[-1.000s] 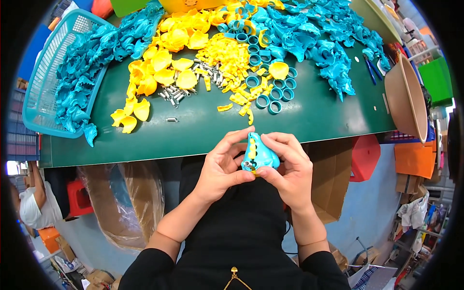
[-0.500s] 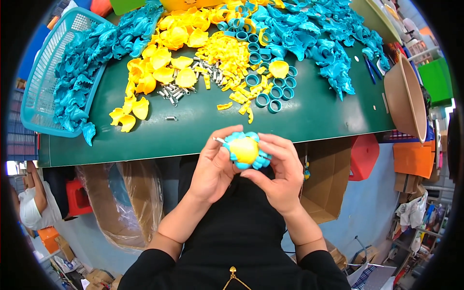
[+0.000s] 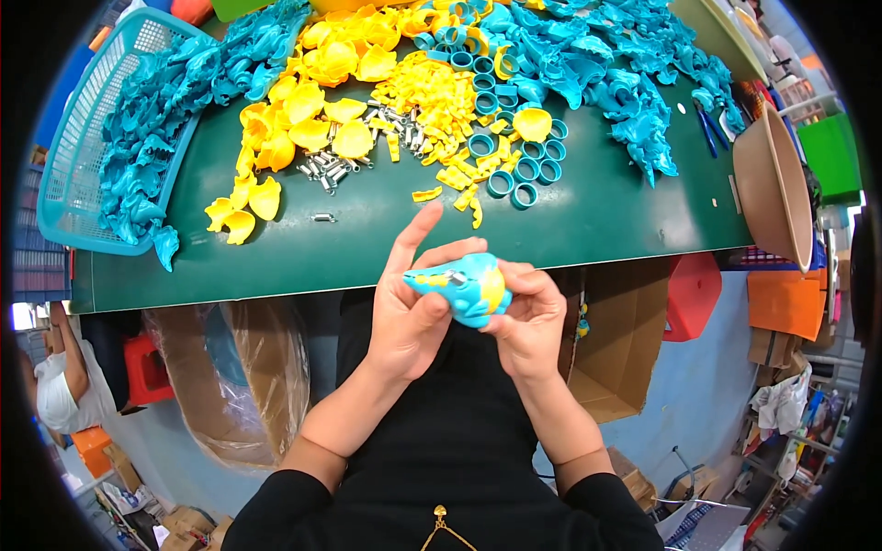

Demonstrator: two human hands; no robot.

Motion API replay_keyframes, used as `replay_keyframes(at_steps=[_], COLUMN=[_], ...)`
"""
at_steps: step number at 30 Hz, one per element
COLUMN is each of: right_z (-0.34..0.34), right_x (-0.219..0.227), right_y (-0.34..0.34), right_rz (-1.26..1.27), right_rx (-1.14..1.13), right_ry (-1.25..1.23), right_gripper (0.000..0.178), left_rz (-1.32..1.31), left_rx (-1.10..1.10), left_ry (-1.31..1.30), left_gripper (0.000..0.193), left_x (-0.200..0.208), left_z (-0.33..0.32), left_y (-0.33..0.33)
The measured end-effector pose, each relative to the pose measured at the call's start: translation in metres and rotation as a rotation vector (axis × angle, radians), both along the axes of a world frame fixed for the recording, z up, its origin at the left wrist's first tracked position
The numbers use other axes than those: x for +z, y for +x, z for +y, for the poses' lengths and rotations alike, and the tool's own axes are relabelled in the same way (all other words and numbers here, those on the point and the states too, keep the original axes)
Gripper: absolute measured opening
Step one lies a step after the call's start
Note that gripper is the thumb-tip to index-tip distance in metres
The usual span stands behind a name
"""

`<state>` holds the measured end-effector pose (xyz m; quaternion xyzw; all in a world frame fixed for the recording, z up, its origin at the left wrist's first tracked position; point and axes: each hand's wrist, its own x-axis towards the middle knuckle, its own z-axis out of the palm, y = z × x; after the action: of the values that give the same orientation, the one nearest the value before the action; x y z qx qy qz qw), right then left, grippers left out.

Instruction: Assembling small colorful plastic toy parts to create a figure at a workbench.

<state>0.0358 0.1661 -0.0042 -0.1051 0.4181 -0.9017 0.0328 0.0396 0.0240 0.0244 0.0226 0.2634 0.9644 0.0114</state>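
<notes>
Just in front of the table's near edge, my two hands hold a small blue-and-yellow plastic toy figure point(image 3: 473, 301). Its pointed blue end, with a yellow strip along it, lies toward the left, and a small metal spring point(image 3: 455, 276) shows at its upper side. My left hand point(image 3: 402, 323) has its thumb against the pointed end, with the index finger raised off it. On the rounder, yellow-patched end, my right hand point(image 3: 533, 323) pinches with thumb and fingers. The fingertips behind the figure are partly hidden.
On the green table point(image 3: 340, 262) lie yellow shell pieces point(image 3: 352, 140), metal springs point(image 3: 329, 172), small yellow pieces point(image 3: 432, 92), blue rings point(image 3: 525, 196) and blue shell pieces point(image 3: 634, 119). A blue basket point(image 3: 69, 174) stands left, a tan basin point(image 3: 767, 184) right. Cardboard boxes point(image 3: 634, 367) sit below.
The figure has been turned so its pointed end now faces left and its yellow face points right. My left index finger has lifted away from it.
</notes>
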Motion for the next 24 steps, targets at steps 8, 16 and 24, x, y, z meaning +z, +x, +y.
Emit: replay_keyframes(at_steps=[8, 16, 24], right_z=[0.009, 0.007, 0.012], right_x=[0.028, 0.016, 0.022], right_y=[-0.045, -0.044, -0.042], right_rz=[0.269, 0.216, 0.162], right_rx=[0.095, 0.064, 0.083], right_ry=[0.535, 0.374, 0.367], right_gripper=[0.036, 0.023, 0.025], left_rz=[0.252, 0.194, 0.291], left_rx=[0.217, 0.191, 0.235], left_ry=[-0.916, -0.809, -0.890], left_gripper=[0.039, 0.031, 0.028], left_x=[-0.008, -0.016, -0.013], left_z=[-0.022, -0.016, -0.018], left_y=[-0.014, -0.018, -0.023])
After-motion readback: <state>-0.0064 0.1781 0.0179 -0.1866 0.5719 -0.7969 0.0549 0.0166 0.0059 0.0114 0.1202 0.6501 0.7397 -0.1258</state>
